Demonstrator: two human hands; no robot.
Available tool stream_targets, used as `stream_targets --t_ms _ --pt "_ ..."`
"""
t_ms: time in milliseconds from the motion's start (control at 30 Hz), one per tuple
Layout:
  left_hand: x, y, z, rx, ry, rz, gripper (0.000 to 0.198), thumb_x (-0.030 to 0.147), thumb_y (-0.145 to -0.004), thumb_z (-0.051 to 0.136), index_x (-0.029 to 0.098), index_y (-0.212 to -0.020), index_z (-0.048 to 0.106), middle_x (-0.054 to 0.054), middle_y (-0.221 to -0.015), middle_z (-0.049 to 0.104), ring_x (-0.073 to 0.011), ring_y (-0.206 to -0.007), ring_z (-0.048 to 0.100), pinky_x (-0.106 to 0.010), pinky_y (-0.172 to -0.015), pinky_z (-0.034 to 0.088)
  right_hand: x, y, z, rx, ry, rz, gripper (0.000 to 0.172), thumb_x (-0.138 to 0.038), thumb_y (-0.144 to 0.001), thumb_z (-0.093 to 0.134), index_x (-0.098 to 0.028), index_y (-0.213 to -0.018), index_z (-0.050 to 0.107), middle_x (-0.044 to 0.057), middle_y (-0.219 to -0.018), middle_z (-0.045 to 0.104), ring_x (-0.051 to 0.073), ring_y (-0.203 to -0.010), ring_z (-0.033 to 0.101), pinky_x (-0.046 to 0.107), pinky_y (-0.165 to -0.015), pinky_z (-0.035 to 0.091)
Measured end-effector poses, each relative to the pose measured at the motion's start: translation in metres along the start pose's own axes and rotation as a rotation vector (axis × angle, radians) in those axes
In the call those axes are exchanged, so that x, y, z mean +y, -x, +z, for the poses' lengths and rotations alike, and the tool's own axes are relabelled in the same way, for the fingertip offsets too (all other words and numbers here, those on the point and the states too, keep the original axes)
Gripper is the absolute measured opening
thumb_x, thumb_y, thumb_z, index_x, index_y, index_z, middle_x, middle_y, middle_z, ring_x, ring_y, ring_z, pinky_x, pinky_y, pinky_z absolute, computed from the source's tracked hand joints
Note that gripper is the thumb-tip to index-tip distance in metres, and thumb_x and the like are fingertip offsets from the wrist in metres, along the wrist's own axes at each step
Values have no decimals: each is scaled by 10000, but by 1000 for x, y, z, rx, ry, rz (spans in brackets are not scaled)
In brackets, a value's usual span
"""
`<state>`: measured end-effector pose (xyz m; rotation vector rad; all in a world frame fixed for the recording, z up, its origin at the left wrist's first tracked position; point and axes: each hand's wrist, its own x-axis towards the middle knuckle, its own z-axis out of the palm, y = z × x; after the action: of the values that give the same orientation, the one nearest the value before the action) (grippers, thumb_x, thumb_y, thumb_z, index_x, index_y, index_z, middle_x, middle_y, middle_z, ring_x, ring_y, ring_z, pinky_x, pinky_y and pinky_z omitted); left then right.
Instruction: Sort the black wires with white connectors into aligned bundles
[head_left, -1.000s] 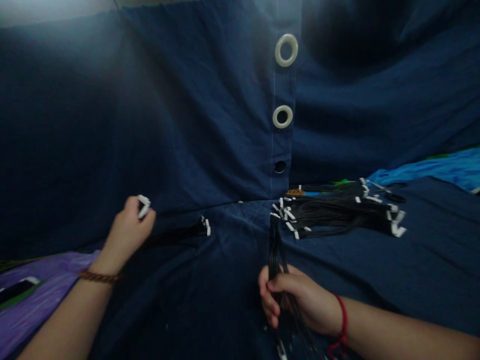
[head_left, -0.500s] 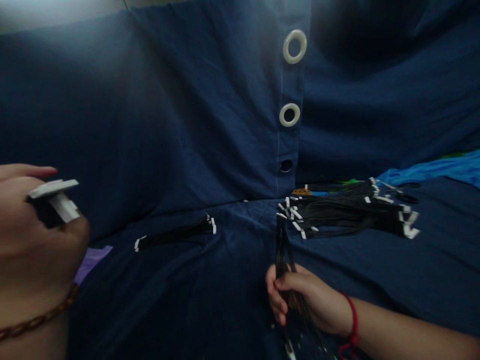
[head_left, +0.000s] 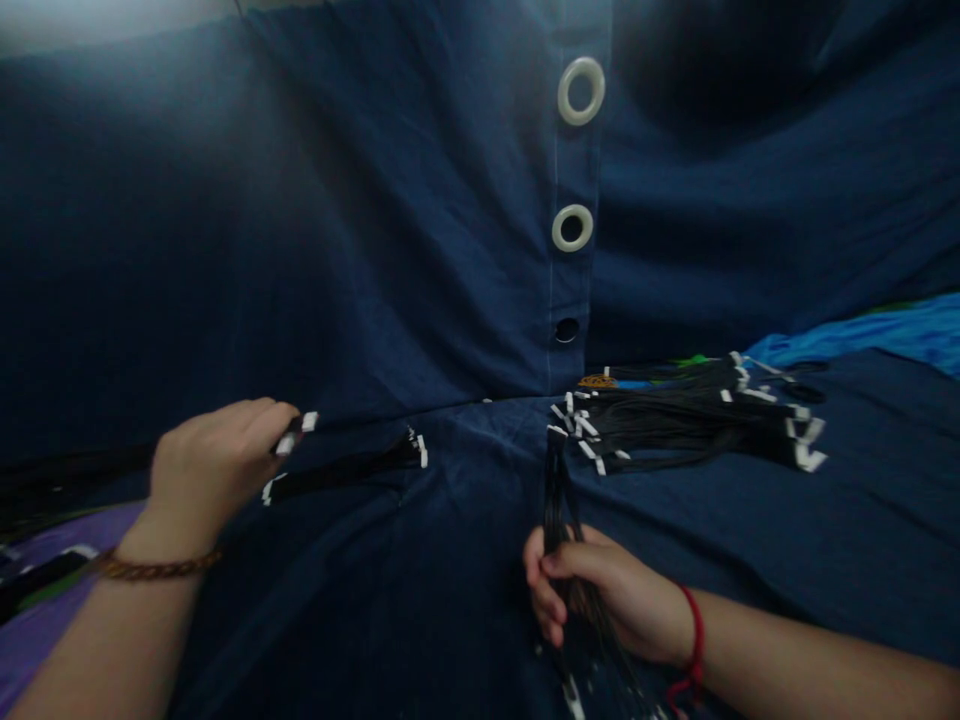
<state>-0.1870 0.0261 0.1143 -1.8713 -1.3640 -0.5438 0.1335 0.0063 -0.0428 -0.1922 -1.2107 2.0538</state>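
My left hand is closed round a bundle of black cables; its white ends poke out past the fingers. Dark strands trail behind that fist to the left. Just right of it lies a small bundle of black cables with white tips at both ends. At lower right, my right hand has its fingers wrapped round several thin black cables, which stand roughly upright and hang down below the palm. A larger pile of black cables with white ends lies beyond my right hand.
Dark blue cloth covers the surface and rises behind as a backdrop with pale rings. A bright blue fabric lies at far right, purple fabric at lower left. A brown coiled item sits behind the pile.
My left hand has moved away from me and to the right, bringing its cables beside the small bundle. The right hand keeps its hold almost unmoved.
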Motion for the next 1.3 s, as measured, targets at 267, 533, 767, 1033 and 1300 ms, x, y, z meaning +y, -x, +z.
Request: stream_targets --t_ms 267,533,767,1033,1300 --pt "46 1 120 -485 158 104 210 299 -854 490 149 -986 557 -44 -931 598 -148 -739 587 -316 -636 497 0 -1 2 22 16 6 229 -329 -881 481 -119 -842 564 -29 -659 560 80 -538 548 227 -512 465" --pt "40 -6 160 -634 401 159 235 285 -837 521 148 -1024 557 -67 -1045 583 -192 -878 583 -386 -739 495 3 -2 0 32 16 21 241 -336 -883 476 -118 -824 563 -38 -627 547 73 -510 537 212 -482 452" --pt "49 1 142 -485 513 124 209 270 -838 518 159 -1008 570 -70 -1101 565 -213 -968 547 -438 -832 443 0 -2 1 37 2 30 250 -343 -883 473 -119 -820 565 -38 -620 547 78 -519 544 223 -501 459" --pt "20 -14 132 -181 707 -229 269 310 -865 469 147 -1065 545 -75 -1064 595 -216 -959 570 -447 -837 445 0 -2 1 56 12 47 258 -348 -884 470 -119 -815 565 -38 -620 548 76 -513 542 219 -493 456" --pt "29 -18 117 -103 873 -341 237 323 -834 487 144 -963 574 -73 -968 654 -206 -927 603 -398 -835 452 -1 -1 2 67 16 56 262 -353 -885 467 -119 -822 566 -40 -612 546 77 -510 542 221 -494 456"
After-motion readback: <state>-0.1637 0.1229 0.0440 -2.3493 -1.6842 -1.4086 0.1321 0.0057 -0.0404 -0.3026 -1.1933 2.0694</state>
